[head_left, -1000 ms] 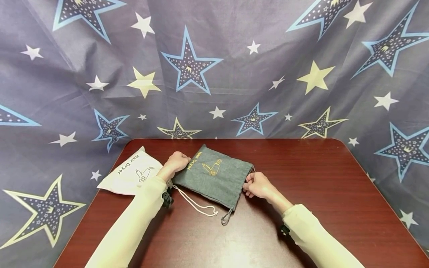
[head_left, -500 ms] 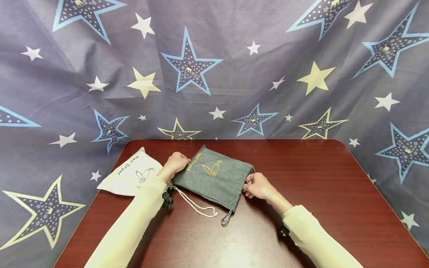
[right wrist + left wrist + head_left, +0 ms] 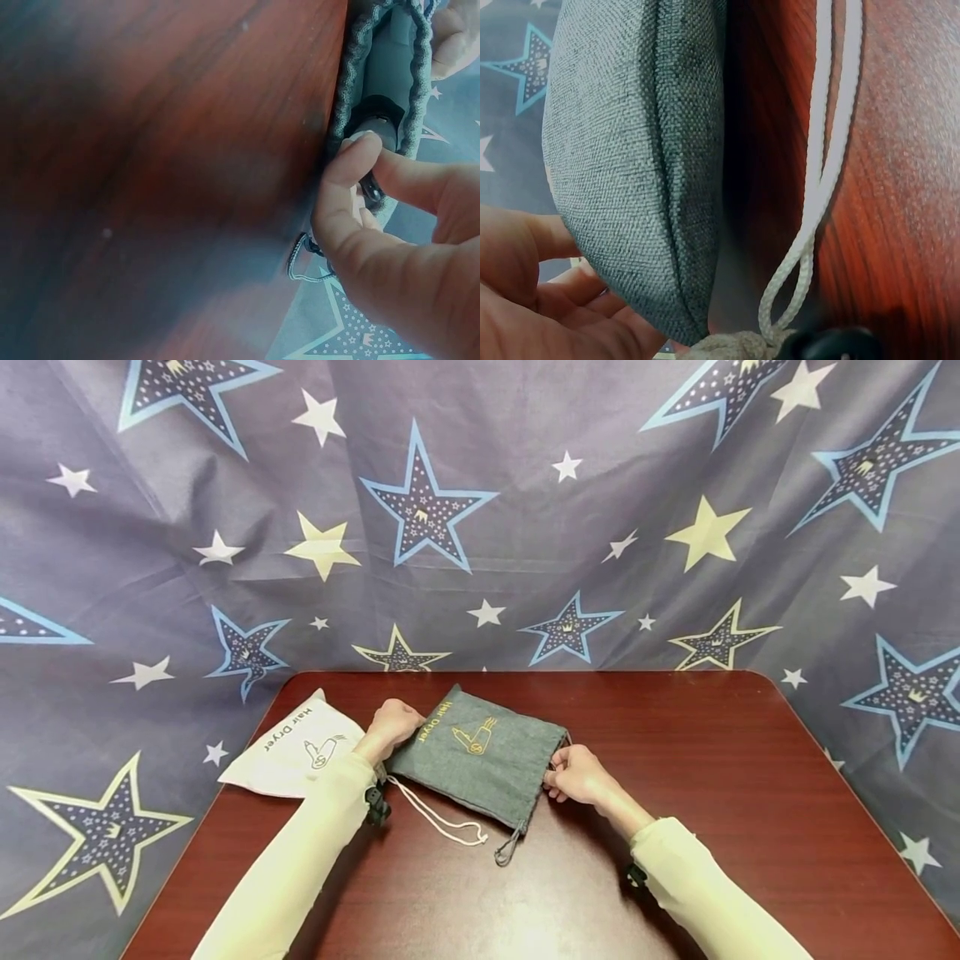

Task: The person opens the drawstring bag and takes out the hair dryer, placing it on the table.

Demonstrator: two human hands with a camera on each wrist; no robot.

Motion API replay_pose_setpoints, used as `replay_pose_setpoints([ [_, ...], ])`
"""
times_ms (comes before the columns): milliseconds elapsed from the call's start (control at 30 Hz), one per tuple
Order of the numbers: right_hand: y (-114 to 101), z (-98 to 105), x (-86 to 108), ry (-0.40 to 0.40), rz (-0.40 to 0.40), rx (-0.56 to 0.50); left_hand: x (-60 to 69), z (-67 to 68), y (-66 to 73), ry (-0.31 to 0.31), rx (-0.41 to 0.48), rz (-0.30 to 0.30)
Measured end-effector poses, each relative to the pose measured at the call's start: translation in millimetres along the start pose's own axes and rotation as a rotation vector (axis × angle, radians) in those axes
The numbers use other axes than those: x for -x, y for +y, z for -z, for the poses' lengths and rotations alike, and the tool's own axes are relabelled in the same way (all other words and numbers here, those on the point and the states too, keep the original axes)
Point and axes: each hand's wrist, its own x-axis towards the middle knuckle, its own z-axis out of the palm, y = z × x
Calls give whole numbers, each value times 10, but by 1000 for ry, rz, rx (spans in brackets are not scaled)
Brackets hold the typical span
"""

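A grey-green drawstring bag [image 3: 495,768] lettered "Hair Dryer", with a gold dryer drawing, lies bulging mid-table. At its closed end my left hand [image 3: 395,727] holds the edge, with thumb and fingers about the corner [image 3: 637,247] in the left wrist view. My right hand [image 3: 576,774] is at the mouth on the right. In the right wrist view the mouth [image 3: 420,67] gapes, and thumb and index finger pinch a dark handle-like object [image 3: 379,124] with a black end. Most of that object is hidden inside the bag.
A white "Hair Dryer" bag [image 3: 288,752] lies at the left, partly behind the left forearm. Its white cord [image 3: 435,817] trails across the reddish-brown table [image 3: 712,752]. A grey cord loop [image 3: 507,850] hangs off the grey bag's near corner. A star-patterned curtain [image 3: 480,585] stands behind the table.
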Motion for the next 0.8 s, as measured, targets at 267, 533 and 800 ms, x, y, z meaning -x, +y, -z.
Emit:
replay_pose_setpoints([
  [267,10,26,-4,-4,6,7,35,-27,12,39,-22,-27],
  [533,13,57,32,-11,13,30,13,-27,23,35,-30,16],
  [800,47,119,109,-29,17,44,-2,2,22,27,-46,42],
])
